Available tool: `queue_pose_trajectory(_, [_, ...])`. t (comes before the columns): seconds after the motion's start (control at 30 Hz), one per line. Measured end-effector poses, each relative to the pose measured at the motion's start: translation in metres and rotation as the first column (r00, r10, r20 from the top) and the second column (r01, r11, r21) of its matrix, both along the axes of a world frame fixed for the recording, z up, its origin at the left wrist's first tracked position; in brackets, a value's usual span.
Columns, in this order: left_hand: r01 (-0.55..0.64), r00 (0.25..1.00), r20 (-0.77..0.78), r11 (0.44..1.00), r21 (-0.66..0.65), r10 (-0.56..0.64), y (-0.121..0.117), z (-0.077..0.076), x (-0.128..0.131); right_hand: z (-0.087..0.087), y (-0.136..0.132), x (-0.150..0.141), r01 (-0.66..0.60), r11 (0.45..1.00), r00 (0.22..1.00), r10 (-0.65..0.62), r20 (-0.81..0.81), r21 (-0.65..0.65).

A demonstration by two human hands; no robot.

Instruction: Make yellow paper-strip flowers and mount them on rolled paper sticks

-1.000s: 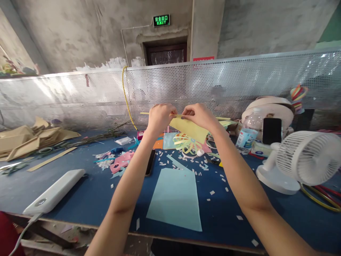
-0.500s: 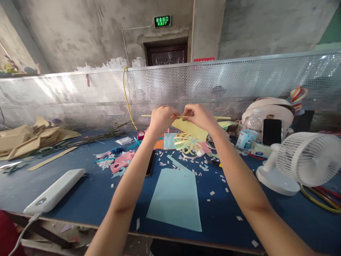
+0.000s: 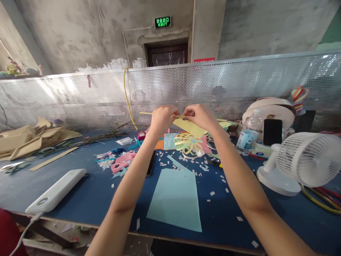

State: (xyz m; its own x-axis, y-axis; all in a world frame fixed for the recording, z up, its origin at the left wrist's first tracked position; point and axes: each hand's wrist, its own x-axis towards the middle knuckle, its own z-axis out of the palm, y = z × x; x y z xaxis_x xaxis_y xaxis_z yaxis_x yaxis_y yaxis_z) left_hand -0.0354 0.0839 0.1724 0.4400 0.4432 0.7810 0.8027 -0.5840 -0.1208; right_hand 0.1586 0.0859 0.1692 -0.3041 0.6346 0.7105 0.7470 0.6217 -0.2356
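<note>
Between both hands, above the far part of the table, is a sheet of yellow paper (image 3: 192, 128) whose top edge looks rolled into a thin tube. My left hand (image 3: 165, 117) pinches that edge from the left, and my right hand (image 3: 197, 115) pinches it close by on the right. The tube's ends stick out past both hands. Just below and behind the sheet rests a ball of curved yellow paper strips (image 3: 188, 142). A light blue sheet of paper (image 3: 176, 199) lies flat between my forearms, with a narrow blue strip (image 3: 177, 163) above it.
White paper bits and pink scraps (image 3: 122, 161) litter the blue table (image 3: 106, 206). A power bank (image 3: 57, 190) lies left; a dark phone (image 3: 151, 164) is beside my left forearm. At right are a fan (image 3: 306, 160), a water bottle (image 3: 247, 133) and a bag (image 3: 269, 106). Perforated metal screens the back.
The yellow sheet hangs a little shorter below my fingers as its edge is rolled. Both hands stay nearly in place, the fingers shifting slightly. The tube's tilt varies slightly.
</note>
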Motion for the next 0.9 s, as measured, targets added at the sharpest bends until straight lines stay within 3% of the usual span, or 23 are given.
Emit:
queue_pose_trajectory(0.23, [0.011, 1.0, 0.007, 0.996, -0.085, -0.01, 0.004, -0.005, 0.004, -0.002, 0.002, -0.001, 0.0, 0.999, 1.0, 0.0, -0.014, 0.044])
queue_pose_trajectory(0.53, [0.143, 0.981, 0.144, 0.986, -0.082, -0.13, 0.006, 0.001, -0.008, 0.0, 0.003, 0.005, -0.076, 0.995, 0.996, 0.073, -0.042, -0.07])
queue_pose_trajectory(0.73, [0.085, 0.991, 0.111, 0.994, -0.071, -0.077, 0.003, 0.002, -0.007, 0.001, -0.002, 0.0, 0.014, 1.0, 0.999, -0.014, -0.033, 0.016])
queue_pose_trajectory(0.9, [0.058, 0.998, 0.019, 0.989, -0.139, -0.056, 0.001, 0.0, 0.0, 0.0, -0.001, -0.002, 0.032, 0.995, 0.999, -0.029, -0.04, 0.092])
